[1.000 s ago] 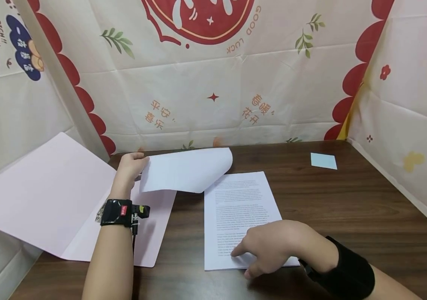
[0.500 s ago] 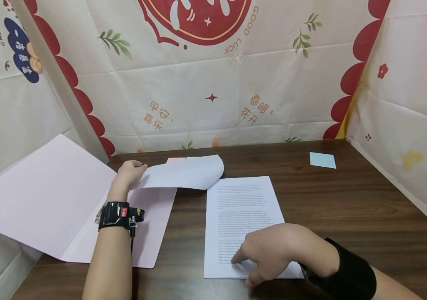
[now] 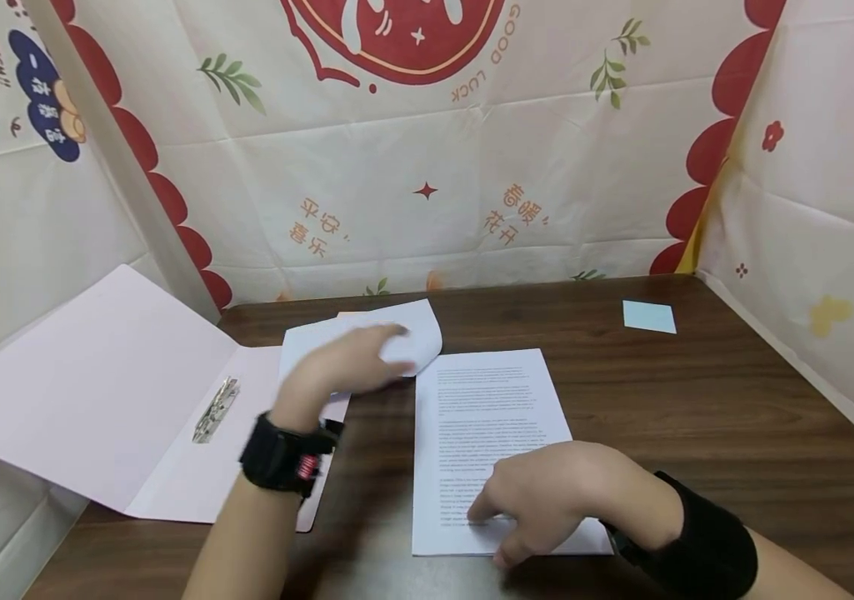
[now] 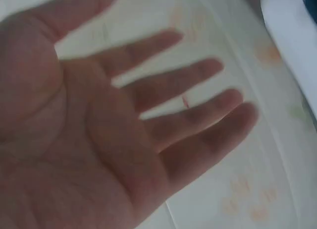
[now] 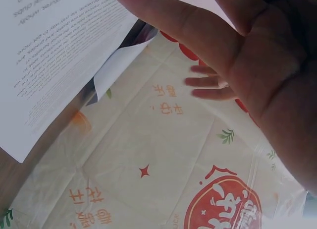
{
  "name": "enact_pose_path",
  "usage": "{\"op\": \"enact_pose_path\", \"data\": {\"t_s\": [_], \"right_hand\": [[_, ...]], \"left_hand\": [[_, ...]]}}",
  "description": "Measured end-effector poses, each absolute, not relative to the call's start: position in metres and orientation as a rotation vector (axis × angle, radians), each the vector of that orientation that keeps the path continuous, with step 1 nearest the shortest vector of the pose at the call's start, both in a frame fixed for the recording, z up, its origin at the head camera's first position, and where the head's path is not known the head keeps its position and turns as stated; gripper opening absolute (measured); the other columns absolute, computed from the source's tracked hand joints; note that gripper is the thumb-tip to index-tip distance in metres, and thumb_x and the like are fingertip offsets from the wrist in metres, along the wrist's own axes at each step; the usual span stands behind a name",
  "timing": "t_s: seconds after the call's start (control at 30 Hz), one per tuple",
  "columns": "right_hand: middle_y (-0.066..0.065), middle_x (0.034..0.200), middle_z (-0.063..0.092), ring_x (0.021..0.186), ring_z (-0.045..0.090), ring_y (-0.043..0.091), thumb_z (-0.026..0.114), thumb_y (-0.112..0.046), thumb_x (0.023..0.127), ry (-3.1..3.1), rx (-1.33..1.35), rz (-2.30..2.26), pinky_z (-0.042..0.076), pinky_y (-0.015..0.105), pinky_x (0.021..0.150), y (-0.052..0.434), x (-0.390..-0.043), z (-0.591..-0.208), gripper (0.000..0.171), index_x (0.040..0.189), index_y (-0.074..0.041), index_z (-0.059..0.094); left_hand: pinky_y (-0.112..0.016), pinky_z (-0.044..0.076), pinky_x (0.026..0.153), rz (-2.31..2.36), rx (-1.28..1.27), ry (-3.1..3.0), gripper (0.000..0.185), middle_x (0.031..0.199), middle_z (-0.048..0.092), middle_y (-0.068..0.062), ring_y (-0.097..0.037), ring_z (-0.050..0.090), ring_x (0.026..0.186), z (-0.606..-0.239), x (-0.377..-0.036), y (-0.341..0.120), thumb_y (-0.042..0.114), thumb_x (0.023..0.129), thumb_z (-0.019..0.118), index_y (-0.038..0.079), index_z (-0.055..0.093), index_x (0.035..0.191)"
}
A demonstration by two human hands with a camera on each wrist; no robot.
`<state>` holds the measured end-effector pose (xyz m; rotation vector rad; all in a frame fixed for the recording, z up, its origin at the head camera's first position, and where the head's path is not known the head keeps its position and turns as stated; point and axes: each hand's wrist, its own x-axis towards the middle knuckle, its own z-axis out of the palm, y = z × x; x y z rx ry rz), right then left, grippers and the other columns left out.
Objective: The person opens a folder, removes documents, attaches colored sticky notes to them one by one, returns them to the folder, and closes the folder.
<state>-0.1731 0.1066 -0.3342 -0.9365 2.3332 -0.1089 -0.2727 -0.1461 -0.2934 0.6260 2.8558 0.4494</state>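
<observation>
A stack of printed pages (image 3: 486,408) lies on the dark wooden table (image 3: 696,417) in the head view. My right hand (image 3: 539,500) rests on its lower part, fingertips touching the paper; the right wrist view shows that hand (image 5: 257,55) with thumb stretched out beside the pages (image 5: 54,50). A blank white sheet (image 3: 415,329) with a curled right edge lies on the open pink folder (image 3: 97,392). My left hand (image 3: 352,367), blurred, is over that sheet with its fingers straight. The left wrist view shows its palm (image 4: 148,120) flat and fingers spread, holding nothing.
A metal clip (image 3: 215,408) sits in the folder's fold. A blue sticky note (image 3: 648,317) lies at the back right of the table. Printed cloth walls (image 3: 427,192) close in the back and both sides. The folder's left flap leans up the left wall.
My left hand let go of the white sheet's left corner and swept right over it. The sheet dropped flat onto the folder, baring the metal clip. The right hand stayed put.
</observation>
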Motion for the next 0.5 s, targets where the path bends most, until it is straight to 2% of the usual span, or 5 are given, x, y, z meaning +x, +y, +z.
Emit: {"op": "enact_pose_path", "data": {"t_s": [0.13,0.27,0.37,0.5], "right_hand": [[-0.017,0.124,0.076,0.116,0.067,-0.003,0.080,-0.045,0.093,2.325,-0.939,-0.154,0.056,0.033,0.106,0.111,-0.178,-0.330,0.041,0.130,-0.028,0.076],[-0.017,0.133,0.073,0.126,0.065,0.000,0.075,-0.046,0.097,2.329,-0.947,-0.254,0.054,0.037,0.111,0.125,-0.194,-0.316,0.045,0.137,-0.026,0.073],[-0.008,0.139,0.072,0.129,0.067,0.011,0.071,-0.042,0.102,2.405,-0.950,-0.360,0.055,0.044,0.111,0.150,-0.226,-0.300,0.045,0.142,-0.022,0.069],[0.006,0.127,0.076,0.116,0.072,0.023,0.068,-0.026,0.104,2.714,-0.873,-0.417,0.059,0.051,0.101,0.198,-0.291,-0.278,0.035,0.134,-0.010,0.071]], "left_hand": [[-0.048,0.043,0.124,0.212,0.785,2.703,0.068,0.162,0.053,-0.008,-0.027,0.050,0.151,-0.315,-0.251,-0.091,0.040,0.101,0.073,0.014,0.050,0.159],[-0.050,0.039,0.127,0.000,0.798,2.665,0.075,0.171,0.042,-0.008,-0.030,0.038,0.160,-0.334,-0.242,-0.062,0.047,0.096,0.077,0.022,0.048,0.161],[-0.054,0.037,0.127,-0.059,0.762,2.663,0.079,0.173,0.037,-0.009,-0.033,0.032,0.163,-0.340,-0.239,-0.054,0.048,0.094,0.079,0.024,0.046,0.162],[-0.057,0.040,0.125,-0.082,0.731,2.672,0.081,0.172,0.041,-0.007,-0.031,0.036,0.161,-0.341,-0.236,-0.052,0.049,0.092,0.081,0.025,0.048,0.161]]}}
